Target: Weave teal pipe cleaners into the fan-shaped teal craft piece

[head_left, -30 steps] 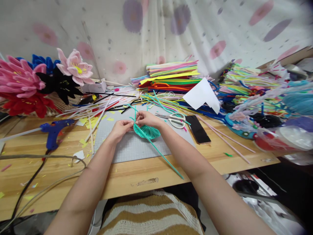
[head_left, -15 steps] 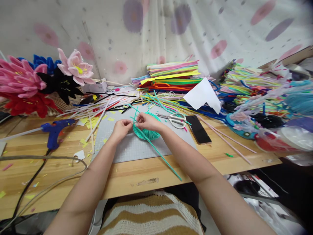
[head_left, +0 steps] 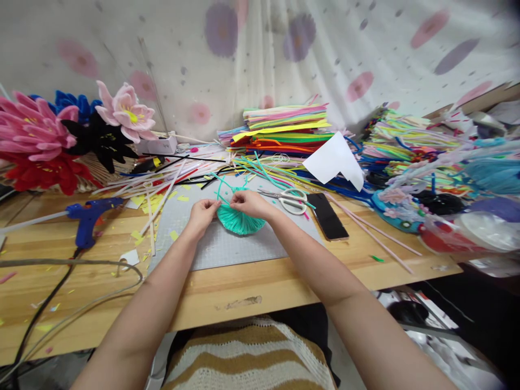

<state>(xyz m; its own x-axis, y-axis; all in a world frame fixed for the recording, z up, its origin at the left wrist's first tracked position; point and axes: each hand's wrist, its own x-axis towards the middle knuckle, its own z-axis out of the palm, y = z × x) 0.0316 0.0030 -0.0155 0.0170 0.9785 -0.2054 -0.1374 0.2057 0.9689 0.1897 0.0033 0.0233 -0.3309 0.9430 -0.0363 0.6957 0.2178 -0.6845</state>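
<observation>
A round teal piece made of pipe cleaners (head_left: 241, 221) lies on the grey cutting mat (head_left: 195, 252), with loose stem ends sticking up at its far left. My left hand (head_left: 203, 212) is pinched closed at the piece's left edge, on a teal pipe cleaner (head_left: 220, 196). Over the top of the piece, my right hand (head_left: 248, 202) is also closed, thumb and fingertips together; what sits between them is too small to make out. White-handled scissors (head_left: 291, 201) lie just right of my right hand, blades toward it.
A black phone (head_left: 330, 216) lies right of the mat. Blue glue gun (head_left: 91, 216) and its cable (head_left: 49, 303) occupy the left. Pipe cleaner bundles (head_left: 284, 130) and a white paper piece (head_left: 335, 161) stand behind; fuzzy flowers (head_left: 40, 130) fill the back left.
The long teal pipe cleaner that ran from my hands toward the table's front edge no longer lies there. My right hand has shifted slightly right, widening the gap between my hands.
</observation>
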